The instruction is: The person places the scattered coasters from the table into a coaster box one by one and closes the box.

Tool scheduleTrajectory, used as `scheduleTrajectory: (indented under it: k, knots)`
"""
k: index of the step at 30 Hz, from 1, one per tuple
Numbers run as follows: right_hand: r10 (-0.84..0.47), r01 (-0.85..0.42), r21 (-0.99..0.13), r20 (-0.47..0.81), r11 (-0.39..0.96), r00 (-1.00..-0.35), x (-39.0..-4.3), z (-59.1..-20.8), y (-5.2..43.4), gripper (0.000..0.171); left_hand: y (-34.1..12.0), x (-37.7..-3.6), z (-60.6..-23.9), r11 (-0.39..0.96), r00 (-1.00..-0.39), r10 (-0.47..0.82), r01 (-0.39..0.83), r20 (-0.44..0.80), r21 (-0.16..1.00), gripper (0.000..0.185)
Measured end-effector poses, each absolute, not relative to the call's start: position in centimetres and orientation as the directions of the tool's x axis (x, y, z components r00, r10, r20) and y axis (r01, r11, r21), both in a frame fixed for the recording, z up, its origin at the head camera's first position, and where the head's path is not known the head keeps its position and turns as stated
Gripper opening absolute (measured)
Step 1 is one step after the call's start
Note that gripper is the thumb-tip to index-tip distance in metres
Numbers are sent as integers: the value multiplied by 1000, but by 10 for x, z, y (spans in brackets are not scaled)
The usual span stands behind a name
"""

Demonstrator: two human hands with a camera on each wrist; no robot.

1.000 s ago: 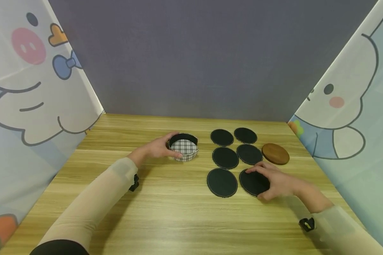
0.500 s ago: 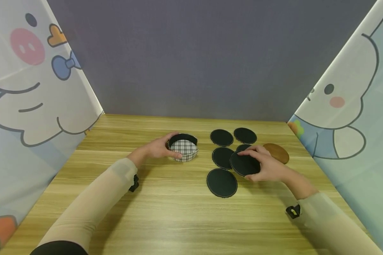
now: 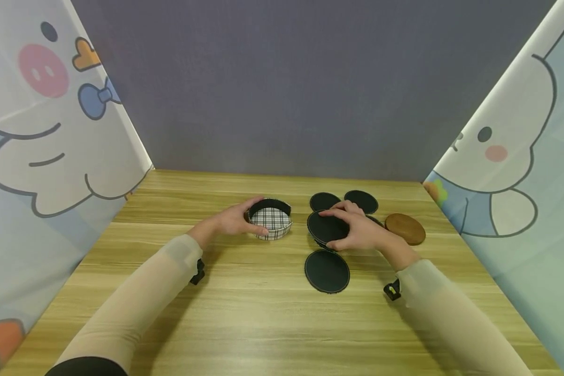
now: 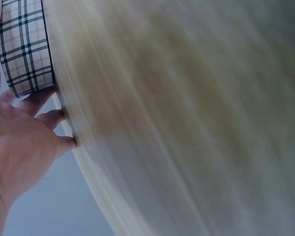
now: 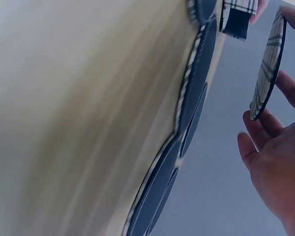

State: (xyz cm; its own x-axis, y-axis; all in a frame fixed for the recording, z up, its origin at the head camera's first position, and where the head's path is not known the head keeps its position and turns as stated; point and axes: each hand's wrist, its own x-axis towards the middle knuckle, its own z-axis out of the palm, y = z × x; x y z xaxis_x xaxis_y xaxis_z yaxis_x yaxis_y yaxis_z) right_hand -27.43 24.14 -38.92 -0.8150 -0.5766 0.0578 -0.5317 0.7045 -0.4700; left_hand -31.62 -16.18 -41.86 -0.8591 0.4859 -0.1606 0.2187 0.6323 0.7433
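In the head view my left hand [image 3: 232, 218] grips the left side of a round plaid coaster holder [image 3: 277, 234], black inside its wall, with a gap at its right. The left wrist view shows the holder's plaid outer wall [image 4: 27, 49] against that hand [image 4: 19, 147]. My right hand [image 3: 361, 230] pinches a round black coaster [image 3: 326, 227] by its edge, raised above the table. Its underside is plaid in the right wrist view, where the coaster [image 5: 269, 64] stands almost edge-on in the fingers of the right hand [image 5: 280, 162].
One black coaster [image 3: 327, 271] lies in front on the wooden table [image 3: 263, 324]. Two more, a left one [image 3: 323, 200] and a right one [image 3: 363, 200], lie behind. Others are mostly covered by the right hand and its coaster. A brown wooden disc [image 3: 405, 228] lies farther right.
My right hand has lifted the front right coaster and carried it left and away from me, over the middle left one. The left hand stays at the holder.
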Motion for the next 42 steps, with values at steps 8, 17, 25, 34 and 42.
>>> scheduleTrajectory:
  k: [8, 17, 25, 34, 42]
  knots:
    - [-606, -548, -479, 41, 686, -794, -296, -389, 200, 80, -161, -315, -417, 626, -858, 490, 227, -151, 746, 122]
    - [-612, -551, -454, 16, 701, -791, -313, -386, 164, 79, -160, -317, -416, 565, -844, 515, 203, -149, 800, 118]
    - [-619, -553, -432, -14, 712, -785, -327, -388, 135, 80, -161, -318, -417, 594, -849, 502, 200, -166, 779, 119]
    - [-630, -552, -421, -62, 720, -774, -333, -389, 109, 82, -162, -318, -418, 579, -845, 509, 196, -163, 791, 121]
    - [-642, -553, -438, -77, 709, -763, -336, -390, 102, 83, -163, -318, -417, 577, -839, 519, 202, -164, 791, 121]
